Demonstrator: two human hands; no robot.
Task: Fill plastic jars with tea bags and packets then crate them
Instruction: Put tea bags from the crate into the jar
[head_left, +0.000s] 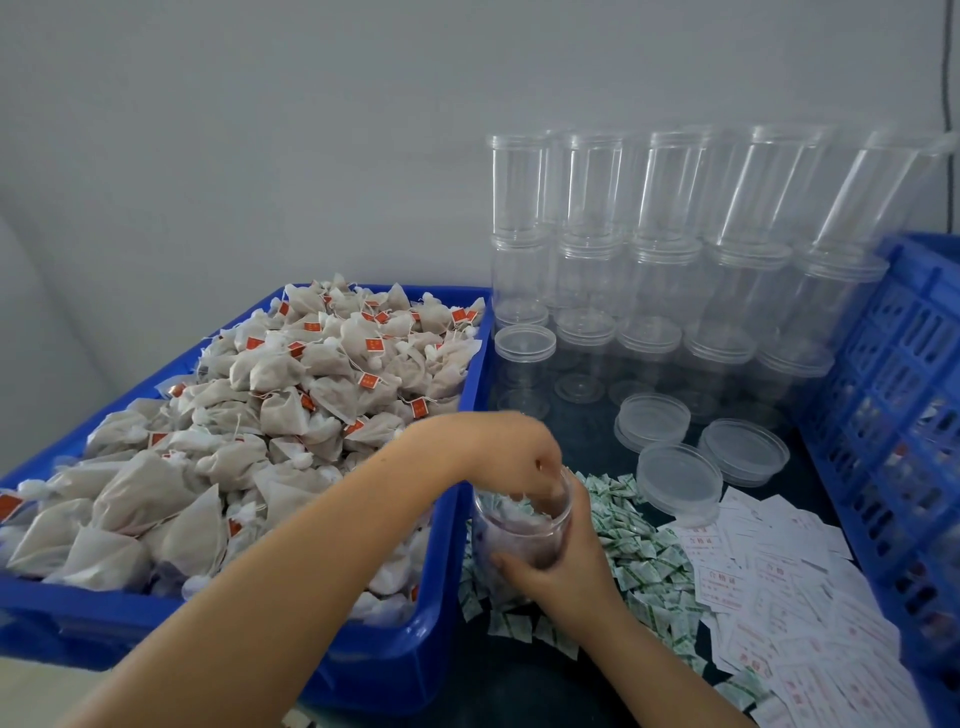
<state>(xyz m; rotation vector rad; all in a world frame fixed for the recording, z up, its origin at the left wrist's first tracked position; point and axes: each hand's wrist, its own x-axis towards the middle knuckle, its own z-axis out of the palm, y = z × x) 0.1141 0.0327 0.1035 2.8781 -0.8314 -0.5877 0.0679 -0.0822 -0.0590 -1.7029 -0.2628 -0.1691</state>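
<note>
My right hand (558, 558) wraps the jar (522, 519) just right of the blue bin (234, 613); my left hand (511, 447) dips fingers into its mouth, grip hidden.

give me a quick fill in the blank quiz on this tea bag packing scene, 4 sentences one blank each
1. The heap of tea bags lies in a bin coloured ____.
2. The right hand grips a clear ____.
3. The fingers of the left hand reach ____ that container.
4. The number of loose lids lying flat near the green packets is ____.

Missing words: blue; jar; into; three
</note>
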